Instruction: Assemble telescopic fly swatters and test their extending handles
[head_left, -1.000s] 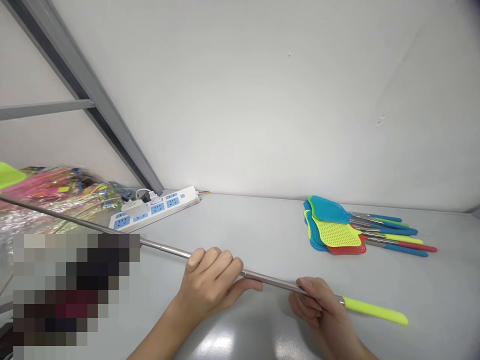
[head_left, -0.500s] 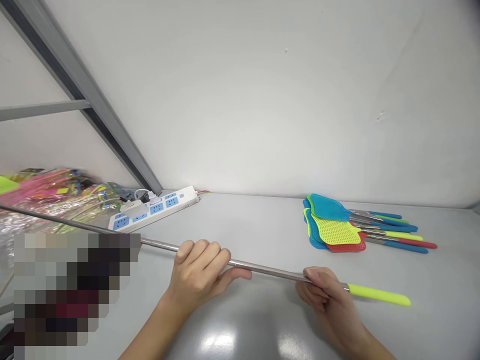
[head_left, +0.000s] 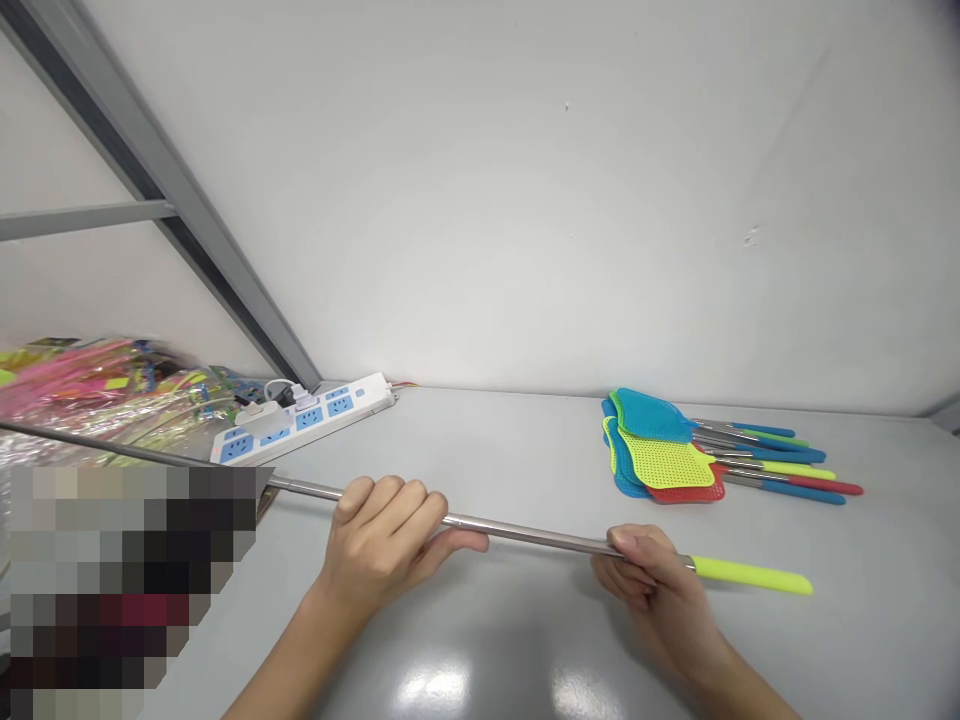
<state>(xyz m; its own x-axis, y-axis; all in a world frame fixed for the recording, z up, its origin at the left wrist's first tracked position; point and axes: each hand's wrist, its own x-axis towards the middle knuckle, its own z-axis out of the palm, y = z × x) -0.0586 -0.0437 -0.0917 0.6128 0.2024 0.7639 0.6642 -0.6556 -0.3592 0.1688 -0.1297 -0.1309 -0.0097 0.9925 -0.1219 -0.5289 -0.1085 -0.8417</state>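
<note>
A telescopic fly swatter with a steel rod [head_left: 536,537] and a yellow-green handle [head_left: 752,575] stretches across the view in both my hands. My left hand [head_left: 386,535] wraps its fingers over the middle of the rod, thumb pointing right along it. Close to the handle, my right hand [head_left: 660,585] pinches the rod between thumb and curled fingers. The rod's far end runs out past the left edge, so the swatter's head cannot be made out. Behind my right hand lies a pile of fly swatters [head_left: 667,462] with blue, yellow, green and red heads, handles to the right.
A white power strip [head_left: 322,415] with plugs in it lies at the back left. Beyond it are plastic-wrapped colourful bundles [head_left: 97,400]. A grey metal frame [head_left: 202,250] slants down the left of the white wall. The lower left is pixelated.
Both hands still grip the rod, and my left hand sits slightly farther left along it. The whole view has shifted a little. The pile has not been disturbed.
</note>
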